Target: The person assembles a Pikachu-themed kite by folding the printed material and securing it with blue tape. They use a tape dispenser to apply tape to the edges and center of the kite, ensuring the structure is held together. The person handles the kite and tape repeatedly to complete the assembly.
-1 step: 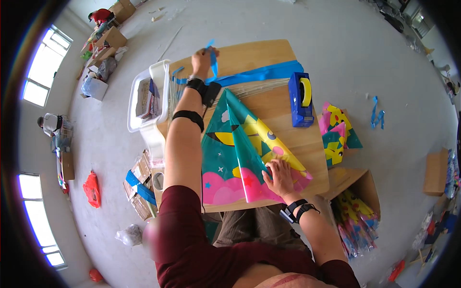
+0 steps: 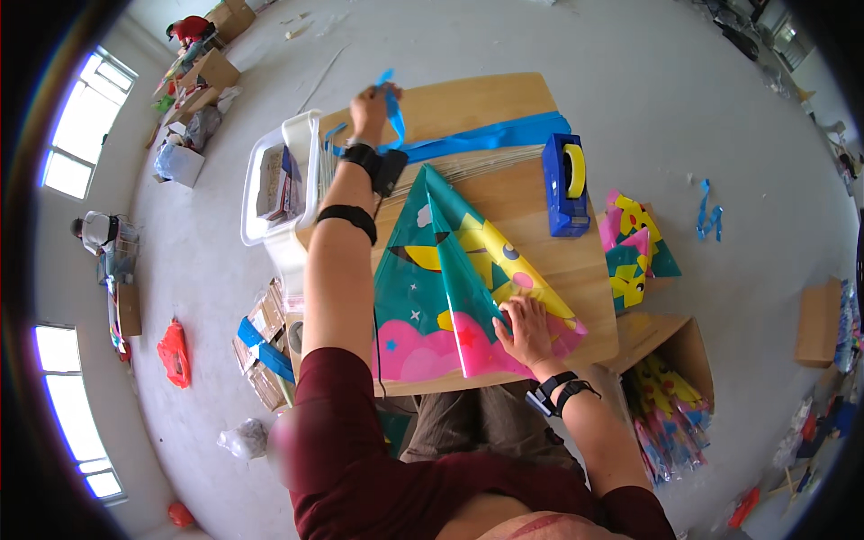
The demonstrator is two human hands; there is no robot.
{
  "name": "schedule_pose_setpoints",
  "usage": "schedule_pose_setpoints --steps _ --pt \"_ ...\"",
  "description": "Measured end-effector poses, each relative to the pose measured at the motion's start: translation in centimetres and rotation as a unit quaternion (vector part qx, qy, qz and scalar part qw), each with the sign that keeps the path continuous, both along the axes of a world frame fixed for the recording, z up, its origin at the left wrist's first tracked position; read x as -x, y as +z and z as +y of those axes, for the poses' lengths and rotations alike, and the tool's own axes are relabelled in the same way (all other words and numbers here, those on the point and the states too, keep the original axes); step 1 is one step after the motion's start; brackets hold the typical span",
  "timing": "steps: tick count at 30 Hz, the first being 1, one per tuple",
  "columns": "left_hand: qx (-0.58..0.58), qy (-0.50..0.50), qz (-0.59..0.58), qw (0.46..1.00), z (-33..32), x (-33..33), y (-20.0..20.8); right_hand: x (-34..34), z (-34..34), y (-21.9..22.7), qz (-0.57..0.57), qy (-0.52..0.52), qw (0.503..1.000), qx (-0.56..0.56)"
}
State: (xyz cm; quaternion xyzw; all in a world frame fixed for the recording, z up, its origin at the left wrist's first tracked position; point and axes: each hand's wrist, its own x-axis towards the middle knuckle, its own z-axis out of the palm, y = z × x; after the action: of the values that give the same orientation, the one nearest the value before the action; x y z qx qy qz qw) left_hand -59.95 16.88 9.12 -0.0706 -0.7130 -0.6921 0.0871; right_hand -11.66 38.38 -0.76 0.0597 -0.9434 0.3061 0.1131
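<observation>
My left hand (image 2: 369, 114) reaches over the far left of the wooden table, its fingers closed on a blue ribbon strip (image 2: 393, 112). More blue ribbon (image 2: 486, 138) lies across the table, over a row of thin pale rods (image 2: 463, 165). Nearer to me, a triangular kite (image 2: 418, 310) of shiny film is spread out, green and pink with a yellow cartoon figure. A fold runs down its middle from the tip. My right hand (image 2: 528, 331) rests on the kite's lower right part with its fingers apart. Some of the ribbon's end is hidden inside my left hand.
A blue tape dispenser (image 2: 565, 189) stands at the table's right edge. White plastic bins (image 2: 256, 225) adjoin the left side. An open carton (image 2: 697, 360) of bundled kites sits at lower right. Another kite (image 2: 634, 247) lies beyond the right edge. Other people sit far left.
My left hand has shifted slightly left and away from me, with the blue ribbon strip in it. My right hand stays on the kite.
</observation>
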Motion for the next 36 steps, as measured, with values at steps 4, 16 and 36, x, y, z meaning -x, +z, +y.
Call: schedule_pose_setpoints --steps 4,16,36 --pt "-0.124 0.045 0.121 0.984 -6.9 1.6 7.9 -0.1 0.3 0.1 -0.002 -0.007 1.0 -0.006" --pt "-0.136 0.147 0.282 0.938 -19.9 -20.3 34.6 -0.5 0.2 -0.3 0.053 -0.004 0.998 0.025" --pt "-0.573 0.004 -0.137 0.808 -9.2 -61.1 15.9 -12.9 -18.8 14.3 -0.274 0.349 0.624 0.643"
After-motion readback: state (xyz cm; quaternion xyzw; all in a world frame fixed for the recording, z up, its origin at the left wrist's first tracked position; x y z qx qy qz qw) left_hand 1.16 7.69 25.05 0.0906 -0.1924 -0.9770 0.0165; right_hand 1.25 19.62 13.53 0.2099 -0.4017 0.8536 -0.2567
